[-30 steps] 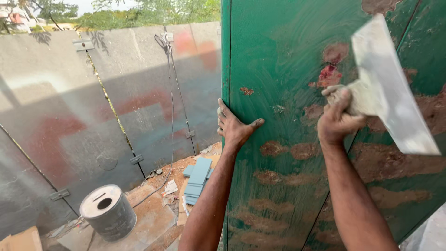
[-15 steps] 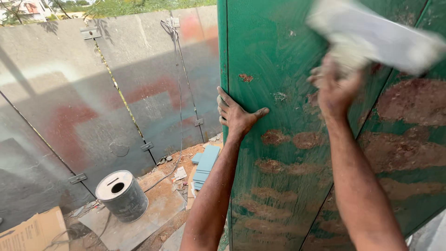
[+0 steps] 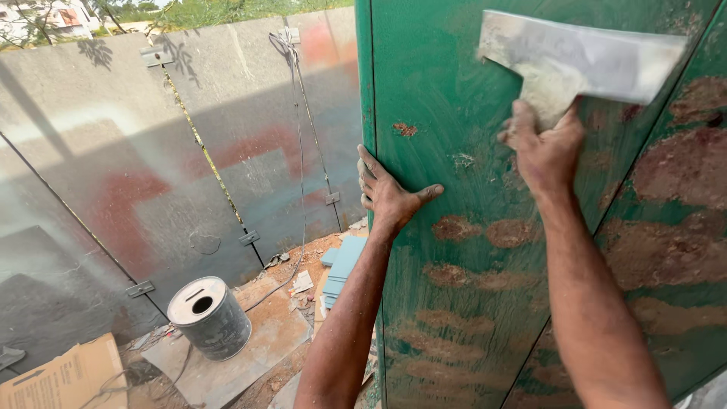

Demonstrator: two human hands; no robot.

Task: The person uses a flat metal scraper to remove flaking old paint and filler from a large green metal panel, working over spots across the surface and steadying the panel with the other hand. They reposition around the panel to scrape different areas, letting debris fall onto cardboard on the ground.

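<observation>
1. The right hand point(image 3: 547, 144) is clenched on the handle of a wide metal scraper blade point(image 3: 587, 62), pressed flat high on the green door panel point(image 3: 485, 250). The grip looks dusty with filler; a slip there would likely drag the blade's corner across the paint and gouge it.
2. The left hand point(image 3: 390, 198) grasps the panel's edge, fingers curled round it and thumb spread on the face. If the panel swings or twists under the scraper's push, those fingers could get pinched.
3. Brown filler patches point(image 3: 485, 231) dot the panel below the blade. Uneven pressure would probably leave ridges or tear a patch loose.
4. Far below lie a round metal can point(image 3: 210, 316), a stack of pale blue tiles point(image 3: 342, 265) and flattened cardboard point(image 3: 60, 375) on the rubble-strewn floor. A dropped scraper could strike them, and that drop looks a long way down.
</observation>
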